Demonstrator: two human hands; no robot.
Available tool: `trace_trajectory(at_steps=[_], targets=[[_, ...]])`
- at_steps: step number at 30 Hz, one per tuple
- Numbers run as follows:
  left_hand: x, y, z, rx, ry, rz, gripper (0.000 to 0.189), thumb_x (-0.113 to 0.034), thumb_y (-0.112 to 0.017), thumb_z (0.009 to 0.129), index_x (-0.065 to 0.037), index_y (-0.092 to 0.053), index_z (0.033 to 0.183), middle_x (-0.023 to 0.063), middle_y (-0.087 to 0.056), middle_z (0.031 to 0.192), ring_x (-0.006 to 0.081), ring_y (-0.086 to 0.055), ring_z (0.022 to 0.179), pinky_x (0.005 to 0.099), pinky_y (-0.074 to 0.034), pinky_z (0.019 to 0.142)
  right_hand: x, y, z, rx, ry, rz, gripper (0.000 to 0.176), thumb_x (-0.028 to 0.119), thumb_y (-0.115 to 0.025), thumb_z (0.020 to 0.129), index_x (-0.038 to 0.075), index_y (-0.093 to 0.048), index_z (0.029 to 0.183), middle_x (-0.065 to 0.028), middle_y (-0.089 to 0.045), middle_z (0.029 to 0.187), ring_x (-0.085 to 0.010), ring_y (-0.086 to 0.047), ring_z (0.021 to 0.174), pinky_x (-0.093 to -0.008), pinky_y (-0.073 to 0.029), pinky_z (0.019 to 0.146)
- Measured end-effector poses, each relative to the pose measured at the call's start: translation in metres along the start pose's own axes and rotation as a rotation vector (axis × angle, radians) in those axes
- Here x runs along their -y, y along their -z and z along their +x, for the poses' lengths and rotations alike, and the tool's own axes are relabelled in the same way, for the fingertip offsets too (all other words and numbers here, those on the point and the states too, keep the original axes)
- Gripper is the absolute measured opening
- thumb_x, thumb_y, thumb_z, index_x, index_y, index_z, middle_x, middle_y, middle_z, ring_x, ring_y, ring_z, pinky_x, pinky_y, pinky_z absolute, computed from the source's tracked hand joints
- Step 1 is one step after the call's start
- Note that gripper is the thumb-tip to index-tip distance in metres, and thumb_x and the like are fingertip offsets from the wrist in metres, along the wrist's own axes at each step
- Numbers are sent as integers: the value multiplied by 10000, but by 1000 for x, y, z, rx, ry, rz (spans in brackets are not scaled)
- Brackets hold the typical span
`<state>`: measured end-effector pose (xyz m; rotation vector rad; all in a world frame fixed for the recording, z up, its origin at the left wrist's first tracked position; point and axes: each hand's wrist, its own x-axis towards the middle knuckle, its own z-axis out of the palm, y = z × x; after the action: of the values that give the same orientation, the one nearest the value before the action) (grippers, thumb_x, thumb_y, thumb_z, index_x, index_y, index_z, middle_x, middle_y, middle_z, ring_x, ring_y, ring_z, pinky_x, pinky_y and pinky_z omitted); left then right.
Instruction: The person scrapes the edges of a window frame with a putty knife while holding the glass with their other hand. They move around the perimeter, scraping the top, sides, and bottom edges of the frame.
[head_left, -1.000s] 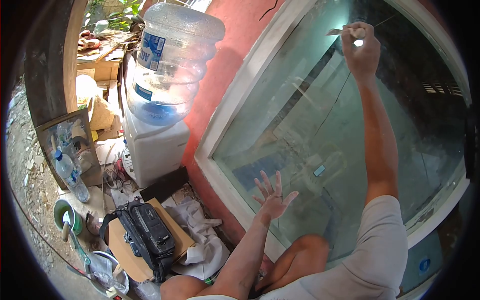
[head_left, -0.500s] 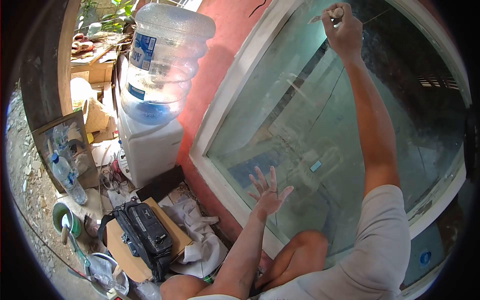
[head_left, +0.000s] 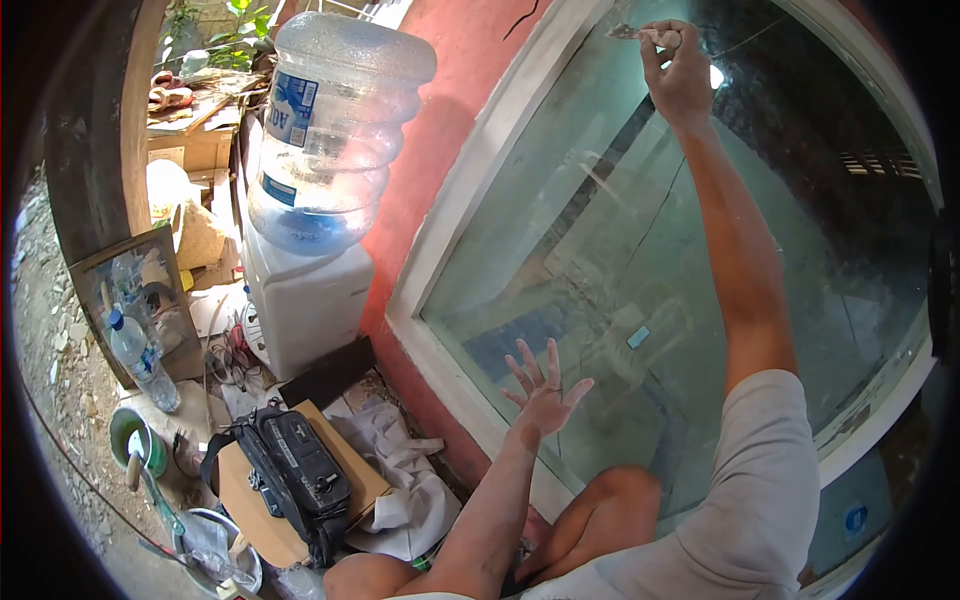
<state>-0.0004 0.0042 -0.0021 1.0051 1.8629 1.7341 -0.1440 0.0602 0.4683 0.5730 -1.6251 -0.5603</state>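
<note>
High up by the top of the window, my right hand (head_left: pixel 683 88) is closed around the pale handle of a small putty knife (head_left: pixel 625 33). Its short blade points left, toward the upper frame. Lower down, my left hand (head_left: pixel 547 392) is open with its fingers spread, over the lower left part of the glass pane (head_left: pixel 600 270). Smudges and reflections show across the pane. A white window frame (head_left: pixel 440 215) surrounds it.
Left of the window, a water dispenser (head_left: pixel 305 300) carries a large upturned water bottle (head_left: pixel 335 130). Below are a black bag (head_left: pixel 300 465) on cardboard, a crumpled white cloth (head_left: pixel 410 510), a green pot (head_left: pixel 135 435) and a small plastic bottle (head_left: pixel 143 360). A red wall (head_left: pixel 425 150) borders the frame.
My right hand has shifted slightly left and down along the top of the window with the putty knife, whose blade has swung farther left. My left hand stays spread at the glass.
</note>
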Motion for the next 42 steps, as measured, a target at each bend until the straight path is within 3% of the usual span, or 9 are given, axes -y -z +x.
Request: trace_trajectory(at_steps=[3,7,9,12,16,17,21,42], targets=[[3,0,3,-10,-5,17,1146,-754,-578,889,-280,152,1633,179,364,1634,504,340,1467,851,-16,1052,1,-2,8,36,61,-2,241,209,-737,936,108,-547,1045,37,-726,861,-179,-676,612,-341,-531,593],[1,-2,1,-7,-9,25,1141,-756,-569,893,-275,153,1633,182,359,1636,508,340,1466,849,-18,1055,-8,-9,2,35,-47,76,236,203,-730,941,114,-546,1060,44,-729,853,-168,-671,620,-338,-531,602],[0,2,3,-11,-4,30,1139,-756,-567,894,-276,154,1633,182,358,1637,509,340,1465,848,-18,1057,-7,-8,17,-45,131,-127,244,213,-726,944,116,-541,1069,36,-747,879,-176,-695,622,-347,-546,605],[-1,0,-1,-3,-8,13,1137,-757,-567,893,-278,152,1634,181,354,1639,509,337,1467,842,-18,1065,-4,-16,0,81,-171,69,252,247,-726,947,121,-543,1068,50,-696,833,-177,-674,634,-381,-539,685],[-1,3,2,-11,5,20,1135,-757,-570,891,-282,143,1636,175,363,1636,502,339,1468,838,-15,1068,-9,-14,20,-59,114,-53,244,234,-717,950,104,-534,1045,13,-719,828,-215,-712,640,-376,-558,625],[-1,1,0,-5,6,20,1135,-756,-571,891,-282,140,1637,174,365,1636,500,340,1468,838,-10,1068,-9,-19,9,-44,-49,51,229,232,-708,951,114,-528,1030,8,-713,825,-218,-719,650,-376,-556,637],[-2,3,0,-4,6,5,1139,-753,-578,890,-282,141,1636,175,364,1636,499,340,1469,836,-1,1069,0,-12,25,34,-47,58,224,216,-706,943,119,-530,1044,0,-704,814,-233,-721,647,-372,-555,611],[1,-1,1,-1,1,-7,1146,-718,-604,898,-276,157,1632,186,370,1630,499,352,1463,838,-8,1065,2,-16,20,53,-80,-4,240,226,-708,949,104,-542,1072,-3,-727,836,-226,-734,686,-371,-561,632]])
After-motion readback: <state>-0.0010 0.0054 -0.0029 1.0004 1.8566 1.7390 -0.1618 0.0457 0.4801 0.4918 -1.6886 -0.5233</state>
